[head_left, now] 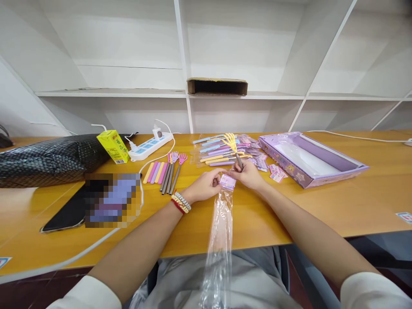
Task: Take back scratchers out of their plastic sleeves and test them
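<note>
My left hand (207, 184) is closed on the top of a long clear plastic bag (221, 223), which hangs down over the table edge. A small purple printed card (227, 182) shows at the bag's top, between my hands. My right hand (248, 174) grips a back scratcher (231, 141) by its dark metal shaft, its yellow claw pointing up and away; those fingers also reach the card's edge. Beyond it lies a pile of bagged back scratchers (214, 150) with coloured handles. Left of my hands are metal shafts with pink and purple claws (175, 171) and several loose coloured handles (155, 172).
A purple open box (309, 176) stands at the right, with small printed cards (277, 173) near it. Toward the left are a yellow drink carton (113, 146), a white power strip (151, 146), a black padded bag (54, 159) and a dark device (69, 206). Shelves (244, 38) rise behind.
</note>
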Action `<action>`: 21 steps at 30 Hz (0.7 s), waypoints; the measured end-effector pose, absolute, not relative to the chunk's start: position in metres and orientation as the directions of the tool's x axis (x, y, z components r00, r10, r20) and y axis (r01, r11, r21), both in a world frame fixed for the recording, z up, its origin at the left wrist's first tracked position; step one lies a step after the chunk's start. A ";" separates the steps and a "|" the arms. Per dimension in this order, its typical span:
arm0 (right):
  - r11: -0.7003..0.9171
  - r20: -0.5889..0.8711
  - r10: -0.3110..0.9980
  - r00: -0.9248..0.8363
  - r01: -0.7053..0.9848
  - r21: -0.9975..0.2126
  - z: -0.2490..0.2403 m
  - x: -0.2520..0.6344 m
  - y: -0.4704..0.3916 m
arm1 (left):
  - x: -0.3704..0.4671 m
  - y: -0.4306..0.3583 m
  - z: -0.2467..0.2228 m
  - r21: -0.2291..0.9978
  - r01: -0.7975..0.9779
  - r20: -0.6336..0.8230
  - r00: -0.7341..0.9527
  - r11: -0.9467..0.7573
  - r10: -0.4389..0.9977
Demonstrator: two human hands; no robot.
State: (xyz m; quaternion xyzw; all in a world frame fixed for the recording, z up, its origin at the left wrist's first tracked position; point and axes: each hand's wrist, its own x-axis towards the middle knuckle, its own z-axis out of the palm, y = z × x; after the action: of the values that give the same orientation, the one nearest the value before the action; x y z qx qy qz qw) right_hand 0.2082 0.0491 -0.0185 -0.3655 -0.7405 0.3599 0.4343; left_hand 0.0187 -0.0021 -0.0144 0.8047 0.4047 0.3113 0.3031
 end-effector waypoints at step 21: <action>0.479 0.287 0.774 -0.564 0.225 -0.849 -0.013 0.216 0.047 | 0.017 -0.001 -0.015 0.682 0.543 0.227 0.480 -0.490 0.848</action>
State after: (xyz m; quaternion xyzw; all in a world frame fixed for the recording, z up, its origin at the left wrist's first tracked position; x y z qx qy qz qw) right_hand 0.2161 0.0468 -0.0132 -0.3169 -0.7885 0.4003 0.3428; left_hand 0.0170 -0.0007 -0.0148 0.8162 0.4260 0.2804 0.2713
